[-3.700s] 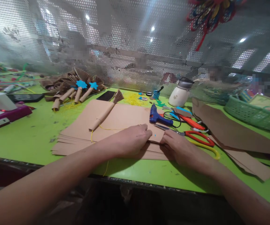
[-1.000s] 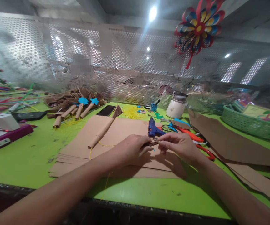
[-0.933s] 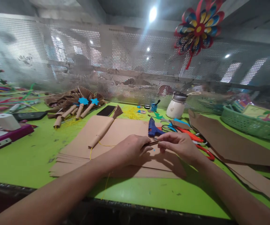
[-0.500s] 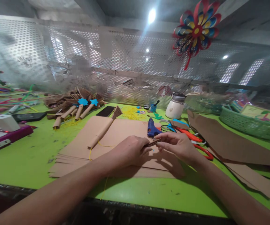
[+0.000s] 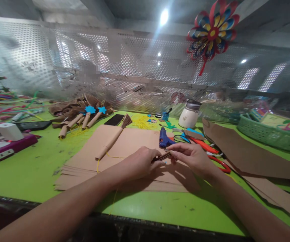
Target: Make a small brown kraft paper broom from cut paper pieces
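Observation:
A small folded piece of brown paper (image 5: pixel 164 156) is held between my two hands, above a stack of brown paper sheets (image 5: pixel 134 137). My left hand (image 5: pixel 145 162) is closed round its left end. With thumb and fingertips, my right hand (image 5: pixel 190 155) pinches the right end. Just beyond my fingers lies a blue glue gun (image 5: pixel 164 137). On the stack rests a rolled paper handle (image 5: pixel 109 144) with a frayed, pleated top and a yellow string (image 5: pixel 115 156) running from it toward my left arm.
Orange-handled scissors (image 5: pixel 219 163) and large brown sheets (image 5: pixel 243 151) lie to the right, near a green basket (image 5: pixel 273 136). A white jug (image 5: pixel 189 116) stands at the back. Pleated paper pieces with blue cutouts (image 5: pixel 90 110), a phone (image 5: pixel 114 120) and a purple power strip (image 5: pixel 6 149) are leftward.
The view has shifted very slightly. My hands stay almost in place, with the folded paper tilted a little differently between my fingers.

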